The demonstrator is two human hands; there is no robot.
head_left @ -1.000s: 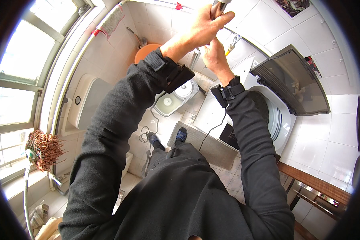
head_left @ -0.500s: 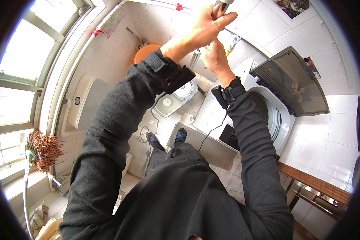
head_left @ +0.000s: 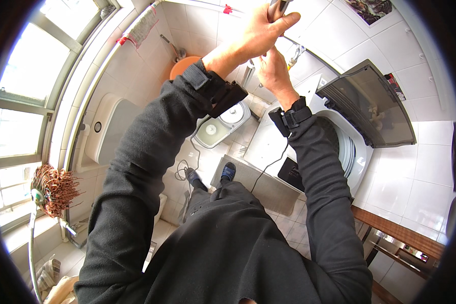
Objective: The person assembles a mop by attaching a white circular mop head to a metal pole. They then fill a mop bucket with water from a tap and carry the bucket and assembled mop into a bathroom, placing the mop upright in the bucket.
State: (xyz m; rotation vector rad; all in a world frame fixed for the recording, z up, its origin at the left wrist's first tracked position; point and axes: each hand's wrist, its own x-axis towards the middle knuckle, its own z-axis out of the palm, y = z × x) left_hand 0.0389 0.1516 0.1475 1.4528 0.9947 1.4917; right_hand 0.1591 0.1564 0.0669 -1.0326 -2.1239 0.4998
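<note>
2 bare hands are raised close together at the top of the view. The left hand (head_left: 251,38) has its fingers wrapped around a shiny silver metal tube (head_left: 277,10), whose end sticks up past the thumb and is cut off by the upper edge of the view. The right hand (head_left: 274,73) is just below it, fingers curled out of sight (I cannot tell whether they grip anything). A length of slim silver metal pole (head_left: 248,73) shows beside the right hand; whether it joins the tube is hidden.

2 black fleece sleeves (head_left: 137,172) lead up from the lower edge, each with a black strap-on wrist device (head_left: 295,117) at its cuff.

Under the right forearm stands a white top-loading washing machine (head_left: 261,144), its smoky grey translucent lid (head_left: 372,109) raised. Between the forearms sits a pale oblong plastic tub (head_left: 213,131) with 2 round parts, and near it a round orange plastic vessel (head_left: 185,66).

Lower down are 2 dark blue slippers (head_left: 229,171), the right one at the edge of a flat grey mat (head_left: 278,197).

Along the left side, a white wall-mounted cistern (head_left: 104,131), a brown stringy mop head (head_left: 58,191) on a pale handle and a metal-framed window (head_left: 30,76) line up.
</note>
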